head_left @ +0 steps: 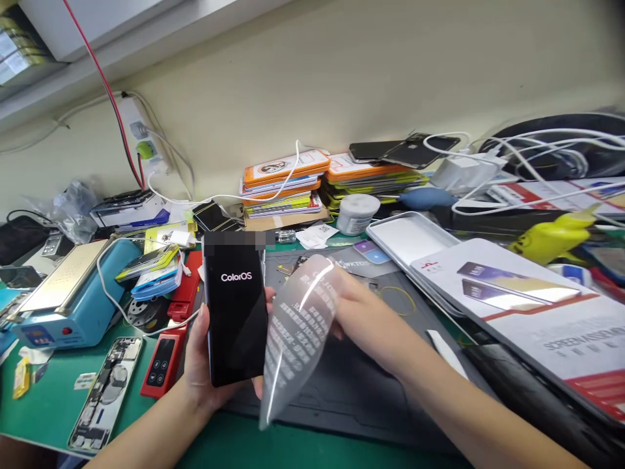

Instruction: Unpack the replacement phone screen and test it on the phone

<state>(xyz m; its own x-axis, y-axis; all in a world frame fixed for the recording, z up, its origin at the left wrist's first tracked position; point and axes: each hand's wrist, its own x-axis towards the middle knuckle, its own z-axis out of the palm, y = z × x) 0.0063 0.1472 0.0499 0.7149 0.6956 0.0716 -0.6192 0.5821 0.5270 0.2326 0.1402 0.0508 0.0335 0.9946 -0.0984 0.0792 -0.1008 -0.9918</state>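
Note:
My left hand (196, 355) is wrapped round a black smartphone (237, 326), held upright with its screen towards me. The lit screen reads "ColorOS". In my right hand (347, 294) is a translucent protective film (297, 319) with pale printed text, gripped near its upper end. The film is curled and hangs down beside the phone's right edge; whether its lower part touches the phone I cannot tell. My right fingertips are mostly hidden behind the film. Below both hands lies a dark grey work mat (342, 391).
At left are an opened phone (106, 394), a red device with buttons (163, 361) and a blue heating-plate machine (78, 293). Stacked boxes (286, 179) and a white tub (358, 213) stand at the back. A screen-assembly box (527, 312) lies right. White cables (527, 140) sprawl behind it.

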